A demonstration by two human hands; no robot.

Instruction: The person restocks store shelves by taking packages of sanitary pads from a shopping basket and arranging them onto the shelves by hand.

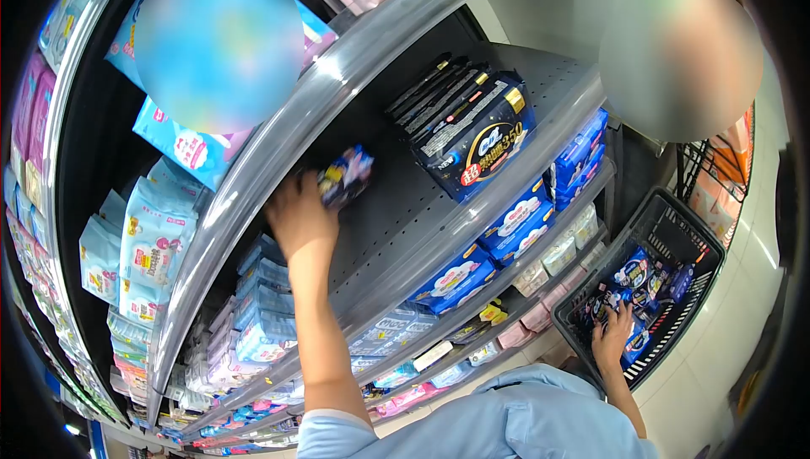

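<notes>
My left hand (305, 214) reaches onto the dark shelf (388, 227) with its fingers closed about a small dark, colourful pack of sanitary pads (348, 176). The pack is tilted and slightly blurred. To its right, a row of larger black sanitary pad packs (481, 143) marked 350 stands on the same shelf. Down at the right, my right hand (614, 337) is inside a black shopping basket (662, 206). Its fingers are bent over a dark pack of pads (609, 300); part of the grip is hidden. Several more dark blue packs (645, 282) lie loosely in the basket.
Blue packs (515, 223) fill the shelf below, with more packets on lower levels. Light blue packets (156, 244) stand on shelving at the left. A shiny rail (337, 62) curves along the shelf above my left arm. A black wire rack (717, 168) stands behind the basket.
</notes>
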